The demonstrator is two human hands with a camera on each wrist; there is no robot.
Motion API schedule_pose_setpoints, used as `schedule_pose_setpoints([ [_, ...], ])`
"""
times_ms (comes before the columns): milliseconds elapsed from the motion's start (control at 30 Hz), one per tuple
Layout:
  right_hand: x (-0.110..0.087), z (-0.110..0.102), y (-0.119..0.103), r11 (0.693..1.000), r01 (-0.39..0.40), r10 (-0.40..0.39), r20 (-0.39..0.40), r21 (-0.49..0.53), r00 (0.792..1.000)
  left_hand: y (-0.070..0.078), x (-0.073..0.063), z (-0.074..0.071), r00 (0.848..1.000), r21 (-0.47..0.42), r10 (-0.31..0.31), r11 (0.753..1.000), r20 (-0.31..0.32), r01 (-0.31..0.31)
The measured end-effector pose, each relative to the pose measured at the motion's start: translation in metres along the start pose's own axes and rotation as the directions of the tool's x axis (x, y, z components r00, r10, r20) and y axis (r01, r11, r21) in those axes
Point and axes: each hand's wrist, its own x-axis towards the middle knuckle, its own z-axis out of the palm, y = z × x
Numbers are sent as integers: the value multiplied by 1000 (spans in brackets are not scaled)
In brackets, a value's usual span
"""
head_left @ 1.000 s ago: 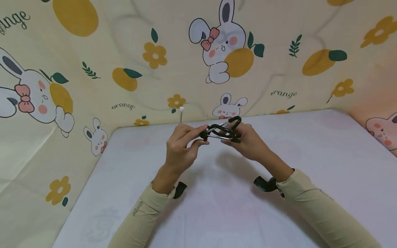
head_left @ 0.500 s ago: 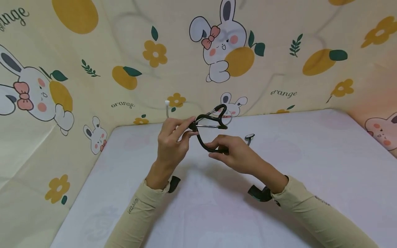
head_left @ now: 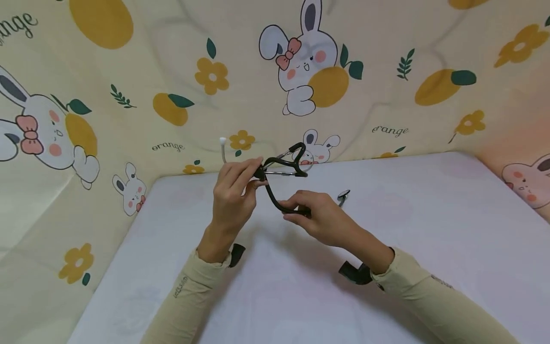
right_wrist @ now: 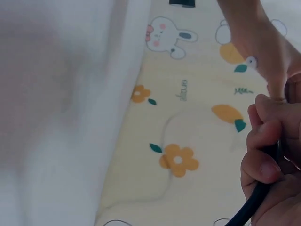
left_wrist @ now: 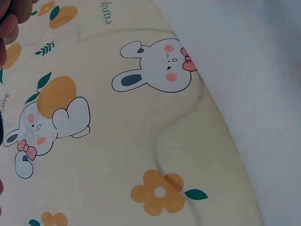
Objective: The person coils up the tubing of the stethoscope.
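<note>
Gripping stethoscope [head_left: 271, 196] — left hand [head_left: 232, 191], right hand [head_left: 317, 214] alike | white table [head_left: 395, 229] below | rabbit-print cloth [head_left: 245, 33] behind

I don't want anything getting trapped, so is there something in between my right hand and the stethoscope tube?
Nothing visible stands between them: your right hand pinches the stethoscope tube directly. Your left hand holds the instrument farther to the left, and the chest piece shows beyond your right hand, not in between.
</note>
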Motion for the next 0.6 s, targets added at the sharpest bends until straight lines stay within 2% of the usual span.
schedule_pose_setpoints([
  [300,-1,4,-8,999,51,-51,5,-11,999,1,4,-2,1000,-10,-16,1000,18,17],
  [600,-6,2,-12,995,65,-62,50,-76,997,0,-1,1,989,3,-36,999,144,36],
])
